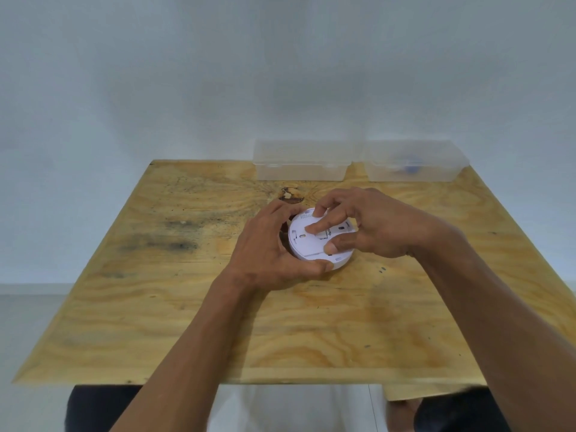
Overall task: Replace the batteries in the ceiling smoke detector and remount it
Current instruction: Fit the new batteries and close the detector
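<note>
A round white smoke detector (307,244) lies back side up on the plywood table (187,307), a little beyond its middle. My left hand (268,251) grips its left rim, thumb curled along the near edge and fingers behind the far edge. My right hand (364,226) comes in from the right over the detector. Its index finger presses on the back near a rectangular panel, another fingertip touches the far rim, and the thumb rests on the near right part. The panel itself is mostly hidden by the fingers.
Two clear plastic boxes stand at the table's far edge: the left box (300,165) looks empty, the right box (411,166) holds something blue. A dark knot (290,194) marks the wood just beyond the detector. A pale wall rises behind the table.
</note>
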